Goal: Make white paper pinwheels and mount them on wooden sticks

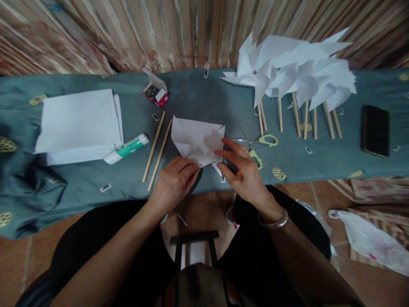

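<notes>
A sheet of white paper (197, 140), thin and matte with soft creases, lies near the front edge of the worktop (204, 98), which is draped in a grey-blue cloth printed with small yellow ovals. The sheet is partly folded into an irregular shape with pointed corners; its longer side runs left to right, and one point sticks out toward the upper right.

The left hand (174, 181) rests knuckles up on the near left corner of the paper, its fingers curled down and pressing the edge against the cloth. The right hand (243, 168) sits at the near right corner, its fingers stretched out, with the fingertips pinching or pressing the paper's edge; which of the two cannot be told. A metal bangle (274, 221) circles the right wrist.

Just right of the sheet lie scissors (260, 143) with pale green loop handles, blades pointing up-left. Left of the sheet two slim wooden sticks (157, 147) lie side by side, slanting from near-left to far-right. Beside them is a white glue tube (127, 148) with a green label, resting against a squared stack of white paper (78, 123).

A small red and white cardboard box (155, 91) stands at the far side with its flap open; small dark metal pieces fill it, too small to identify.

At the far right, a cluster of finished white paper pinwheels (297, 70) on wooden sticks lies with the sticks pointing toward the person. A black phone (375, 130) lies flat beyond them.
</notes>
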Motion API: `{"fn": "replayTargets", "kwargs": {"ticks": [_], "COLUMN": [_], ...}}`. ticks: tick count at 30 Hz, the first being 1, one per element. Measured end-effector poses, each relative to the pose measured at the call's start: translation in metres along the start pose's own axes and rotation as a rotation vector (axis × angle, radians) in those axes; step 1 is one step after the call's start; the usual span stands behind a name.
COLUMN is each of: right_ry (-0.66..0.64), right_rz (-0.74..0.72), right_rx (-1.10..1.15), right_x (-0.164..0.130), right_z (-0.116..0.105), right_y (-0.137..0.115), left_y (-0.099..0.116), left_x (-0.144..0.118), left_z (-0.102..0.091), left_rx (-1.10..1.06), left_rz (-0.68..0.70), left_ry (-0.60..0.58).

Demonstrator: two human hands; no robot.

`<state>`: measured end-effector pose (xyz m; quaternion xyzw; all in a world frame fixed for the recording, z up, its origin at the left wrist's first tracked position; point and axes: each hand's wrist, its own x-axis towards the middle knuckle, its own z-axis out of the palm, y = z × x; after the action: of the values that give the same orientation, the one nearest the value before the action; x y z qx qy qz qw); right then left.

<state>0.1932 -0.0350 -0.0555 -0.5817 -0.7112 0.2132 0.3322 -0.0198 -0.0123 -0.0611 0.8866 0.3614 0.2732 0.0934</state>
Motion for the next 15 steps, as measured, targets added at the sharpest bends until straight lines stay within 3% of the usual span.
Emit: {"fn": "replayTargets", "kwargs": {"ticks": [7,15], "right_ry": [0.0,0.039], "right_rz": [0.028,0.04], "right_rx": [0.143,0.076], "right_x": [0.015,0.023], "right_z": [0.019,0.028], "right_y": [0.002,-0.004], "left_y": [0.001,0.002], "left_x": [0.002,-0.006], "left_z": [-0.001,-0.003], "left_rx": [-0.06,-0.085], "left_rz": [-0.052,-0.105], "left_ry": [0.015,0.012]}}
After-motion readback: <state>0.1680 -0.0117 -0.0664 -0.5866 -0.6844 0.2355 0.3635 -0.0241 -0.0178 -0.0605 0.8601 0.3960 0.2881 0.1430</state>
